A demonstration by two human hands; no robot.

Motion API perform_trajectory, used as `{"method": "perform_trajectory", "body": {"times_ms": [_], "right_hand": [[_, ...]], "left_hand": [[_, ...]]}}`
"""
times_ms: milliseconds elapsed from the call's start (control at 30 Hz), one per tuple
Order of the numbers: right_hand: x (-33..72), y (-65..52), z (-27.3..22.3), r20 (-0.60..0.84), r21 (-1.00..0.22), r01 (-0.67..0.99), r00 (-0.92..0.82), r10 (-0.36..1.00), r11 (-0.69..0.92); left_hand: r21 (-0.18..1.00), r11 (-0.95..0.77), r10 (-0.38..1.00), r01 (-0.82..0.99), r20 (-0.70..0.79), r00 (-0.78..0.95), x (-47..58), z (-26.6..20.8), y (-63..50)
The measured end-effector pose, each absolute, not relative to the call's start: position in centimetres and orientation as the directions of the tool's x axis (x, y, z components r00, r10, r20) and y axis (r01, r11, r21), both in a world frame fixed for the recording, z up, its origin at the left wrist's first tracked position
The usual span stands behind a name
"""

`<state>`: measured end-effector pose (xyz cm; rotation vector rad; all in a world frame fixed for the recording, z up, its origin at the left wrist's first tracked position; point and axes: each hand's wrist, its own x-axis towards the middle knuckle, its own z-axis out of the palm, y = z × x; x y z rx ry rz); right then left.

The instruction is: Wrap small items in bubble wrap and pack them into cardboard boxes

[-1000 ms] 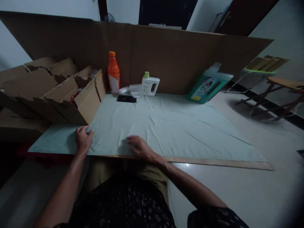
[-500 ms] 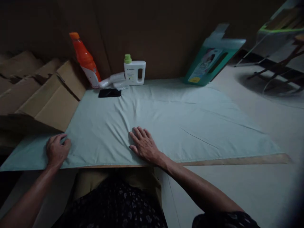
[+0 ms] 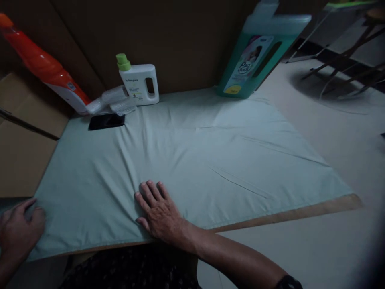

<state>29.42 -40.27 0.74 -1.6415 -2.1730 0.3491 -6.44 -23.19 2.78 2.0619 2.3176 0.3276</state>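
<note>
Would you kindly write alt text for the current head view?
A person's right hand lies spread on wrinkled green cloth, left hand near its left edge. Beyond: orange bottle, bubble wrap, black phone, white bottle, teal jug.

A wooden stool (image 3: 355, 46) stands on pale floor (image 3: 303, 106).

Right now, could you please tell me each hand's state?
Left hand: partly curled; grip cannot be told.
Right hand: open, flat on the green cloth.
</note>
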Motion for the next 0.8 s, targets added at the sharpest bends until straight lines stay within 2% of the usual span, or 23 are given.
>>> {"method": "perform_trajectory", "body": {"times_ms": [133,300,433,600,700,800], "right_hand": [[29.6,-40.5,0.7,0.165,-0.428,0.861,-0.226,0.96,0.276],[29.6,-40.3,0.4,0.177,-0.401,0.88,-0.197,0.964,0.254],[29.6,-40.1,0.4,0.153,-0.322,0.924,-0.166,0.974,0.208],[29.9,-40.2,0.8,0.119,-0.195,0.964,-0.159,0.98,0.18],[30.3,-40.2,0.5,0.162,-0.111,0.973,-0.185,0.969,0.204],[30.9,-40.1,-0.1,0.248,-0.043,0.968,-0.229,0.941,0.247]], "left_hand": [[0.225,0.054,0.968,0.973,0.228,-0.107,-6.5,2.4,-22.8],[0.217,-0.05,0.934,0.975,0.357,-0.031,-8.0,1.2,-21.4],[0.185,-0.28,0.862,0.942,0.481,0.162,-7.0,0.8,-22.0],[0.16,-0.667,0.703,0.728,0.459,0.544,-0.9,1.4,-22.7],[0.168,-0.753,0.645,0.636,0.375,0.665,3.6,2.4,-21.2],[0.177,-0.77,0.638,0.613,0.206,0.742,7.3,3.6,-18.9]]}}
